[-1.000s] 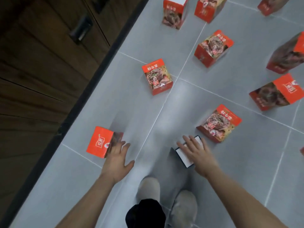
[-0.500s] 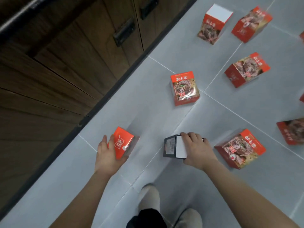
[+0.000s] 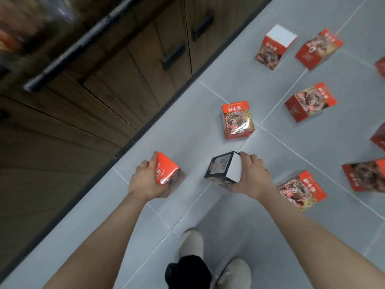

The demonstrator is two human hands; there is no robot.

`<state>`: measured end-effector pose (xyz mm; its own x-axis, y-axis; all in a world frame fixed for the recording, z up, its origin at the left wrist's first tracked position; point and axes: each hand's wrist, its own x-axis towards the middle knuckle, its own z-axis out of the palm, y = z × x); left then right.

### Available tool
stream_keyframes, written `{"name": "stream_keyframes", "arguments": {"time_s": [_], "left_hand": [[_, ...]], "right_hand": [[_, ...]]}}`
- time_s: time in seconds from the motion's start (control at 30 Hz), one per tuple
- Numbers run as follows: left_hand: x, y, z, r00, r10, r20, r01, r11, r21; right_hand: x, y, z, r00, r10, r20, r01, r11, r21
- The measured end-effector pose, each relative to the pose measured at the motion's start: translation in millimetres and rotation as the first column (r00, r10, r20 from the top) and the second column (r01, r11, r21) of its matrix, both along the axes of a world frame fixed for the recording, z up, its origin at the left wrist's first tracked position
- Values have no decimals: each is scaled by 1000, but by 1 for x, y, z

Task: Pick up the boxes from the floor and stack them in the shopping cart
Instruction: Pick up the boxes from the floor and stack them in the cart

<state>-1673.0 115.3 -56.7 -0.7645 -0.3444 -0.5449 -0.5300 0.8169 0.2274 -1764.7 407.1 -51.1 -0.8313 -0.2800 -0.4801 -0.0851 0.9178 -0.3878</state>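
Both hands are busy here. The left hand (image 3: 145,180) is gripping an orange-red box (image 3: 166,173), fingers curled round its far side and the palm against the near face, and the box is sitting tilted with one corner pointing up. Can't really tell whether it's clear of the floor (image 3: 187,142) or touching it, since the lower part is blurry. The right hand (image 3: 253,178) is holding a second box (image 3: 224,171), this one turned so its black barcode side and a white side are facing the camera; the fingers are wrapping over the top edge and the thumb is pressing in low on the near side. It's tilted too, and looks lifted a bit off the grey tiles.

The rest of the boxes are lying on the floor, spread well apart. One red box (image 3: 237,119) is sitting just beyond the two hands, near a tile seam. Another (image 3: 302,190) is lying just beside the right wrist, and one more (image 3: 366,176) is over at the right edge. Further back there's one (image 3: 310,101) on its side, one with a white top (image 3: 273,46) standing upright, and a blurry one (image 3: 316,51) next to it.

Dark wooden cabinets (image 3: 104,90) with black handles are running along the left. The person's pale shoes (image 3: 191,243) are showing at the bottom.
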Motion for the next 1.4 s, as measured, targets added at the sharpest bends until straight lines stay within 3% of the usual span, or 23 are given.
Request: {"name": "stream_keyframes", "arguments": {"time_s": [0.37,0.5,0.63,0.8,1.17,1.4], "left_hand": [[-40,30,358,943,-225,-244,206,973,-102],[-33,41,453,907,-264,-329,230,963,-140],[-7,53,523,877,-277,-392,233,960,-159],[33,65,574,855,-302,-423,264,953,-148],[118,54,610,762,-460,-457,424,887,-185],[184,44,630,745,-472,-472,424,881,-212]], "right_hand": [[-22,15,354,990,59,-127,-62,998,-18],[-19,25,443,973,81,-216,-99,992,-75],[12,38,515,962,-47,-269,-4,983,-184],[57,59,565,950,-208,-232,122,933,-339],[156,67,598,881,-376,-287,242,880,-408],[238,57,614,852,-384,-355,211,873,-440]]}}
